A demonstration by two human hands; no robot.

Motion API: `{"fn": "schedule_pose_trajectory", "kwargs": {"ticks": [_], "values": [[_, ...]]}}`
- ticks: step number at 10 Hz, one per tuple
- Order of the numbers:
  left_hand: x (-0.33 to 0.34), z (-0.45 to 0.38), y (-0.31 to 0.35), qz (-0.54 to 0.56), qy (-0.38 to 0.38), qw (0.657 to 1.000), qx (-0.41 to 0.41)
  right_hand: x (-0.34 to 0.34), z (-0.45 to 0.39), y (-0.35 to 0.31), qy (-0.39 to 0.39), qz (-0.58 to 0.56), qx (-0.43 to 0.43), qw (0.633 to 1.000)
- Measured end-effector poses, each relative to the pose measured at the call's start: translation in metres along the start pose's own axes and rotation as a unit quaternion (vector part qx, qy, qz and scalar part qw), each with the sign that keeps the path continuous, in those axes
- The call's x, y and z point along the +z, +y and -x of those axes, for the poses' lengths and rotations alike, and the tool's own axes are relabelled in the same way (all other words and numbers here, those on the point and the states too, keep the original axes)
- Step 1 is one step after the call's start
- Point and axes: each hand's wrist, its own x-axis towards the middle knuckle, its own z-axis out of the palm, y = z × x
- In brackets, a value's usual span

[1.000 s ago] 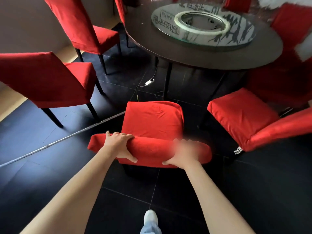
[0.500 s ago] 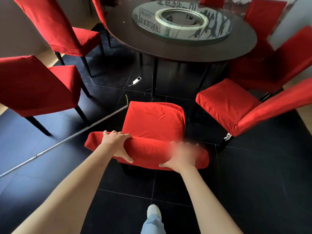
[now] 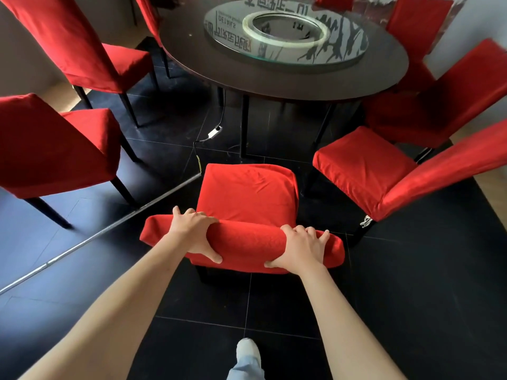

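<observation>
A chair in a red fabric cover (image 3: 247,196) stands on the dark tiled floor right in front of me, its seat facing a round dark table (image 3: 274,78). My left hand (image 3: 193,233) grips the top of the chair's backrest on the left, fingers over the front and thumb down the back. On the right end of the same backrest my right hand (image 3: 299,249) grips in the same way. The chair's front edge lies a short way from the table's legs.
More red-covered chairs ring the table: two on the left (image 3: 52,149) (image 3: 82,48), one close on the right (image 3: 384,176), others behind it. A glass turntable (image 3: 285,31) sits on the table. A cable with a white plug (image 3: 214,133) and a metal floor strip (image 3: 96,237) cross the tiles. My foot (image 3: 247,352) is below.
The chair and both hands have stayed together while the view has shifted; the table and the right-hand chair appear closer to the held chair than a second ago.
</observation>
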Motion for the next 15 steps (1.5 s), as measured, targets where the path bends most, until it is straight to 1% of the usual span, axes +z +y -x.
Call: {"fn": "schedule_pose_trajectory", "kwargs": {"ticks": [2, 7, 9, 15], "values": [[-0.016, -0.032, 0.003, 0.003, 0.005, 1.0, 0.002, -0.012, -0.033, 0.012, 0.0, 0.003, 0.006, 1.0], [-0.07, -0.137, 0.003, 0.05, 0.004, 0.999, -0.014, -0.052, -0.149, 0.044, -0.006, 0.003, -0.001, 1.0], [-0.082, -0.165, 0.0, 0.062, 0.005, 0.998, -0.016, -0.061, -0.181, 0.05, -0.006, 0.003, -0.002, 1.0], [-0.083, -0.173, -0.001, 0.051, 0.015, 0.998, -0.029, -0.062, -0.191, 0.052, -0.007, 0.006, -0.007, 1.0]]}}
